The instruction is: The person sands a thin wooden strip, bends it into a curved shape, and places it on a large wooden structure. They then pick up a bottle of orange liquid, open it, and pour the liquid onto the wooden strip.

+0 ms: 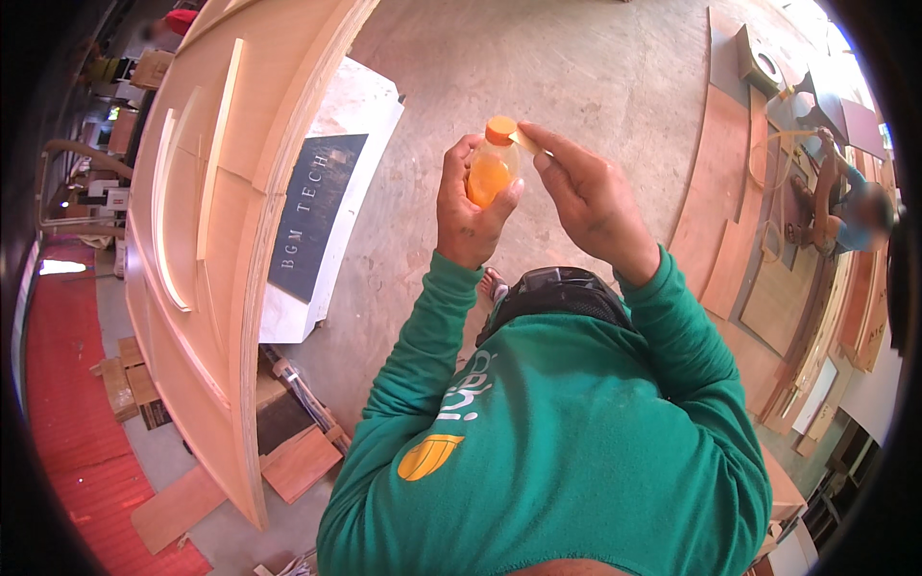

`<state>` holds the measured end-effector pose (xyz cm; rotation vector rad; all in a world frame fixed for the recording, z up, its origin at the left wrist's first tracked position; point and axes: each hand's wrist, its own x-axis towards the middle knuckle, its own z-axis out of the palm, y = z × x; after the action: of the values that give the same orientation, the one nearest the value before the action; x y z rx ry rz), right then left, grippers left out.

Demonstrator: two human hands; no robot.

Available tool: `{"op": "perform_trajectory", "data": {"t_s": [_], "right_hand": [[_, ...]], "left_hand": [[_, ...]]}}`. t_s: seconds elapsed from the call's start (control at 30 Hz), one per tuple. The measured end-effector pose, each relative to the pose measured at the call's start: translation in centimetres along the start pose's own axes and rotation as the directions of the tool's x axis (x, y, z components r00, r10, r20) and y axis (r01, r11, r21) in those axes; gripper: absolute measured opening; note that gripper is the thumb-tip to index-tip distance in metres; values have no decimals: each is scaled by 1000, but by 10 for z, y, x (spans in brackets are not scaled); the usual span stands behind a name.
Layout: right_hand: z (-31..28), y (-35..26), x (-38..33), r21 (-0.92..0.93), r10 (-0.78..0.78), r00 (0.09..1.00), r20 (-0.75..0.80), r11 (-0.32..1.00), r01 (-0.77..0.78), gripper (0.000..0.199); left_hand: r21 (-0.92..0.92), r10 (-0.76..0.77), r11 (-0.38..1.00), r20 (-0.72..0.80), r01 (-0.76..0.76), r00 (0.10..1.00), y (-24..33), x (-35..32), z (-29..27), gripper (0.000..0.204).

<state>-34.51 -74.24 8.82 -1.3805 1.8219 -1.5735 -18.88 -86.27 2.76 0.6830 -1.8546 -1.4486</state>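
A small clear plastic bottle [491,180] with an orange cap [499,129] stands nearly upright in front of me, partly filled with orange liquid. My left hand [465,219] is wrapped round its body, the thumb across the near side. Between the thumb and fingers of my right hand [597,204] is a thin, flat, pale yellowish piece [524,142]. Its end reaches the bottle's neck, just under the cap. Whether it touches the bottle, I cannot tell.
To the left stands a large plywood panel [226,178] with thin wood strips on it. Behind it lies a white board with a dark sign panel [319,211]. Plywood sheets [706,182] cover the floor at the right, where another person [855,213] works. Wood offcuts [301,464] lie lower left.
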Motion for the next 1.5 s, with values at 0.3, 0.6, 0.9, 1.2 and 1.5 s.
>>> {"op": "perform_trajectory", "data": {"t_s": [0.3,0.6,0.9,1.2,1.5], "right_hand": [[-2,-5,1,-62,22,999,33,998,-20,35],[9,-12,2,-52,88,992,-96,994,-93,30],[5,-12,0,101,200,978,-56,976,-194,35],[-11,-4,-3,102,155,988,-30,983,-151,41],[-14,-11,-6,119,204,978,-44,973,-198,40]], "left_hand": [[77,32,996,46,-36,998,6,-1,-2,71],[221,187,958,-4,-181,982,-5,-4,5,67],[303,194,937,-36,-175,980,25,2,9,68],[424,256,874,13,-237,967,43,-1,8,74],[424,292,862,36,-279,956,39,-1,7,76]]}}
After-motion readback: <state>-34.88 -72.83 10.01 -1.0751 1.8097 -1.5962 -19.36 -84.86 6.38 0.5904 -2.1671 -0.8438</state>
